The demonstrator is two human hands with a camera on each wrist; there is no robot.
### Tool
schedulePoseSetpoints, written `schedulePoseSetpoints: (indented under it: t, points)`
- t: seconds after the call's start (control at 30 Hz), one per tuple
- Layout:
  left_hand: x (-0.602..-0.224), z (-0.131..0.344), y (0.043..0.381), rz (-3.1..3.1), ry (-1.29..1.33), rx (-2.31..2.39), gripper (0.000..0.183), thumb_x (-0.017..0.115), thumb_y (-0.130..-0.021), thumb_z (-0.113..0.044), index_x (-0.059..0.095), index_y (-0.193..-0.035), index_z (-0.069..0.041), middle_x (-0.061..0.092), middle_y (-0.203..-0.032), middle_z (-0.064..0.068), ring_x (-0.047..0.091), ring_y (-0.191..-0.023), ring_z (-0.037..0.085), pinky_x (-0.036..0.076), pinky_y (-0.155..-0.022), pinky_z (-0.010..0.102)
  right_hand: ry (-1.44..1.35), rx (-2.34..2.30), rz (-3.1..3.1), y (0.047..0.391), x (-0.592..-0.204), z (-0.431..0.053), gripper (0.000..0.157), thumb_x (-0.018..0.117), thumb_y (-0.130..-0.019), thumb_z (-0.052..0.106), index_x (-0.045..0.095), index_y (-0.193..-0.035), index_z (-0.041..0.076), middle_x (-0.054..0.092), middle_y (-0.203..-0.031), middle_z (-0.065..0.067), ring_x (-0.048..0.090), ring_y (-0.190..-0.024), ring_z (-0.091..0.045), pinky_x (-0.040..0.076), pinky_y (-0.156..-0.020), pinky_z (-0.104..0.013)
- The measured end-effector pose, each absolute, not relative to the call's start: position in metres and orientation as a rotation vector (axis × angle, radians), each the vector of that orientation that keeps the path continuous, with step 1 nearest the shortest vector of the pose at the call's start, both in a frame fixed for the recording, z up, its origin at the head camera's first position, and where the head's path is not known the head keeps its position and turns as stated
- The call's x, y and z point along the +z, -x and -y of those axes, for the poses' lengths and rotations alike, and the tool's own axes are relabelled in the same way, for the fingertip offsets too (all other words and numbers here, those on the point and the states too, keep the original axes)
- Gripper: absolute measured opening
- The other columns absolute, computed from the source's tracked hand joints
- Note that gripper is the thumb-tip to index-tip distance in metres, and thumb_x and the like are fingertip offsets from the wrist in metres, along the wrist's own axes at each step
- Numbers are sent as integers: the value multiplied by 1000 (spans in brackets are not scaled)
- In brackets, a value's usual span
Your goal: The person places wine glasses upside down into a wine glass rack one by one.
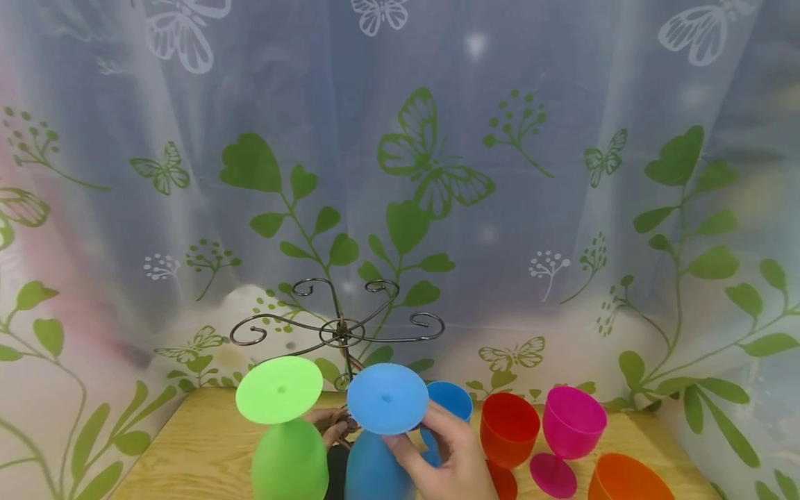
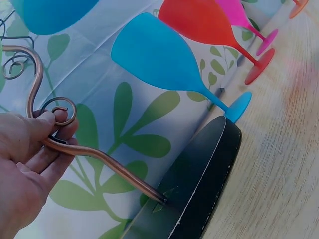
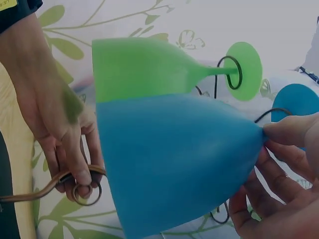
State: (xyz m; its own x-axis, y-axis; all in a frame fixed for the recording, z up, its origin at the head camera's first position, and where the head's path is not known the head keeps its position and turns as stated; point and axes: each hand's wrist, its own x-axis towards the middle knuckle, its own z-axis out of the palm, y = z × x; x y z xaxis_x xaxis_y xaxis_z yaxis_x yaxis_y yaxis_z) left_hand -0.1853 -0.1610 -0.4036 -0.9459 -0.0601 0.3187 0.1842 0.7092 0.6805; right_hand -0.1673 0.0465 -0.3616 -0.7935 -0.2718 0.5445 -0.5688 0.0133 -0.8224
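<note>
A metal wire goblet rack (image 1: 342, 332) with curled arms stands in the middle. My left hand (image 2: 30, 164) grips its copper-coloured post (image 2: 107, 167) beside a small spiral, above the dark base (image 2: 187, 194). An upside-down green goblet (image 3: 144, 69) hangs from one hook, its foot on top. Alongside it, also upside down, is a blue goblet (image 3: 174, 154). My right hand (image 3: 289, 184) pinches this blue goblet where bowl meets stem, close to a wire hook. In the head view the goblets partly cover my left hand.
To the right on the wooden table (image 1: 194, 444), a second blue goblet (image 1: 451, 397), a red goblet (image 1: 509, 430), a pink goblet (image 1: 573, 422) and an orange goblet (image 1: 631, 479) stand upright. A curtain (image 1: 537, 229) with leaves and butterflies hangs behind.
</note>
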Motion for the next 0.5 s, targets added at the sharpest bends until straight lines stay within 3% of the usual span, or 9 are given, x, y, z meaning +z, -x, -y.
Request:
schedulePoseSetpoints:
  t: [0.27,0.4,0.5]
  points:
    - [-414,164,187,2472,194,-1472,27,54,-103,4,57,-125,19,69,-113,28,69,-105,43,60,-88,39,-698,1838,2127,172,-362,-49,31,77,-93,12,73,-124,13,73,-116,2,68,-99,-19,58,-90,-31]
    - [-432,163,196,2166,396,-1655,18,48,-98,19,52,-112,30,65,-100,38,73,-97,20,62,-79,32,-701,1833,2136,174,-363,-45,30,76,-95,15,73,-125,12,73,-117,1,67,-99,-19,59,-89,-32]
    - [-445,166,202,2045,451,-1691,14,49,-97,21,53,-107,29,67,-95,33,67,-88,-2,60,-72,24,-745,1813,2134,174,-364,-42,29,75,-96,17,73,-125,13,72,-120,2,67,-100,-18,59,-88,-33]
